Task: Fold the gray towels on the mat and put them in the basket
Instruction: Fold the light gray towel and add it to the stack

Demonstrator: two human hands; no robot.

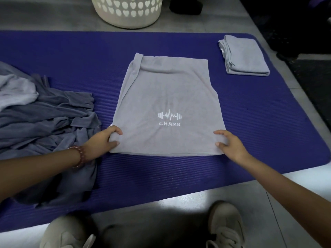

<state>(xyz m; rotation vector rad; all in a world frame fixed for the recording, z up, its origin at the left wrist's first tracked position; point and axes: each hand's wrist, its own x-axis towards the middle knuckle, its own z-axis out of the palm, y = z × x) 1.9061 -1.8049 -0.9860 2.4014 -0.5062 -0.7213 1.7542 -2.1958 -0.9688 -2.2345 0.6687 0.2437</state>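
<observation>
Your left hand has its fingers curled round the near left corner of the towel, and your right hand pinches the near right corner between thumb and fingers. The towel lies spread in the middle of the mat, logo up, its near edge close to the mat's near edge.

The main risk is a crooked fold. The far left corner of the towel is turned over on itself in a narrow strip, and the right edge steps inward partway up, so the cloth is not lying square. If you carry the near edge over now, the corners probably will not meet and the rumple gets locked inside. Flatten that far corner first.

The second risk sits beside your left hand. The pile of loose towels lies along the mat's left edge, just beside the corner you grip, and your left forearm lies across it. Lift quickly and you may drag a loose fold along or catch it in your grip.

The folded towel rests near the mat's far right corner, well apart from your hands, so a wide sweep is unlikely to disturb it. The basket stands beyond the mat's far edge; reaching it means leaning over the spread cloth.
</observation>
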